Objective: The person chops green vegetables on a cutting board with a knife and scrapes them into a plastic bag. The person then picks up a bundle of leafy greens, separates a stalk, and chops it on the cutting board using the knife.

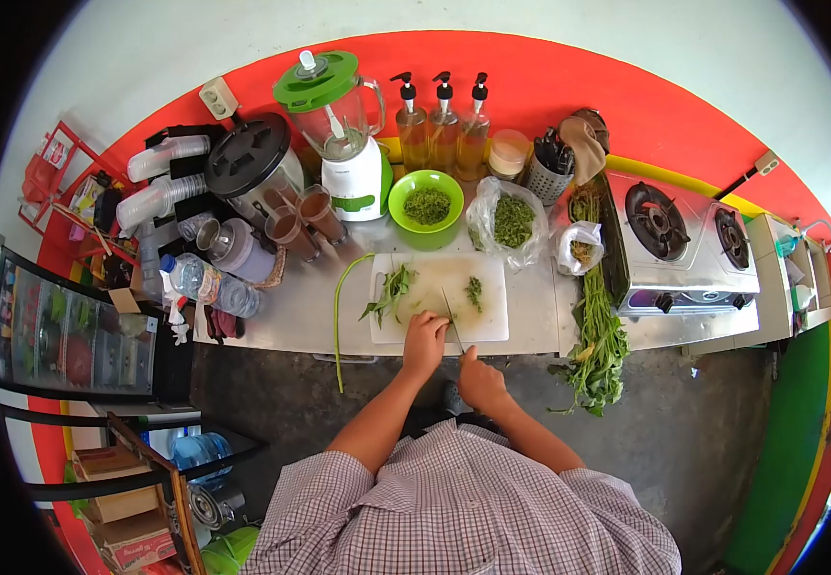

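My right hand (482,383) is wrapped round the handle of a knife (451,311), whose blade points away from me over the white cutting board (487,324). Close to the blade, my left hand (425,343) rests at the board's near edge with its fingers curled; whatever lies under them is hidden. Leafy green sprigs (394,290) lie on the left of the board, and a small heap of chopped greens (474,292) is right of the blade. One long green stalk (341,311) curves past the board's left side and hangs over the counter edge.
Behind the board stand a green bowl (404,218) and a plastic bag (485,222), both with chopped greens. A bunch of leafy stalks (599,350) overhangs the counter beside the gas stove (688,273). A blender (350,177), pump bottles (442,134) and a water bottle (219,287) line the counter.
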A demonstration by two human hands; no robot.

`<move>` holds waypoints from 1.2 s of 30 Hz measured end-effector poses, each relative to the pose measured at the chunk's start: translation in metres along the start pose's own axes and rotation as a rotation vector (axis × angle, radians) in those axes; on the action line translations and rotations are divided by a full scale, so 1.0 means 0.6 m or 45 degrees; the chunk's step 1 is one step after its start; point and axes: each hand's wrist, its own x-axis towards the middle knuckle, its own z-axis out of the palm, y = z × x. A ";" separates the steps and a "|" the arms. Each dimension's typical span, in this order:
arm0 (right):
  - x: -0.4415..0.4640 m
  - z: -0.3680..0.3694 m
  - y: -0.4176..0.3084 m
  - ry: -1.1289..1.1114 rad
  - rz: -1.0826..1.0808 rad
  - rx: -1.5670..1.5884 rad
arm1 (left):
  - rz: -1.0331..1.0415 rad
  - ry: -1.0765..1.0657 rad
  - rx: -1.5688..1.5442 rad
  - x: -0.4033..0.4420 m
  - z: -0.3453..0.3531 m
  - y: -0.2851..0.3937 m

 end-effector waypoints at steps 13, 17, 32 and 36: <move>-0.004 -0.026 -0.007 -0.002 -0.052 0.007 | -0.215 -0.131 -0.119 0.023 -0.001 -0.009; -0.010 -0.045 -0.017 0.005 -0.032 0.045 | 0.000 0.020 -0.012 0.008 0.000 -0.011; 0.011 -0.013 -0.006 -0.047 -0.043 -0.115 | -0.188 -0.058 -0.197 0.006 -0.004 -0.014; -0.003 -0.034 -0.018 -0.084 -0.030 -0.061 | -0.129 -0.060 -0.176 0.000 -0.010 -0.015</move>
